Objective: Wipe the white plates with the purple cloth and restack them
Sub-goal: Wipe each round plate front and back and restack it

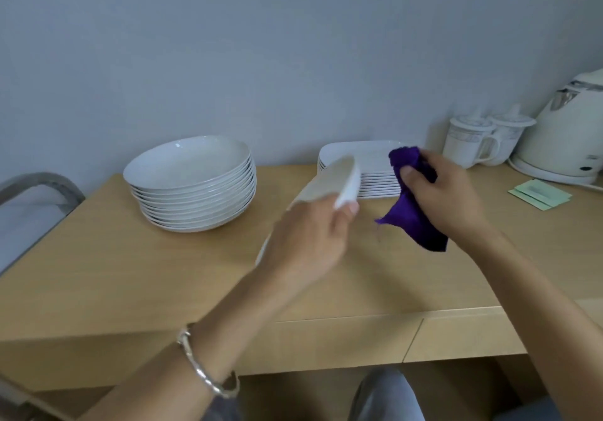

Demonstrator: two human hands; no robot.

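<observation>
My left hand (pixel 310 241) grips a white plate (pixel 336 180) by its near edge and holds it tilted steeply above the wooden table (pixel 130 273), blurred by motion. My right hand (pixel 447 192) is closed on the purple cloth (pixel 411 215), which hangs down a short way to the right of the plate without touching it. A stack of several round white plates (pixel 192 182) stands at the back left. Behind my hands, a stack of several rectangular white plates (pixel 365 162) sits by the wall, partly hidden by the held plate and the cloth.
Two white lidded mugs (pixel 470 141) and a cream electric kettle (pixel 571 133) stand at the back right, with green paper sachets (pixel 538 193) beside them. A chair's grey frame (pixel 36 189) is at the left edge. Drawer fronts (pixel 342 342) run along the table's near side.
</observation>
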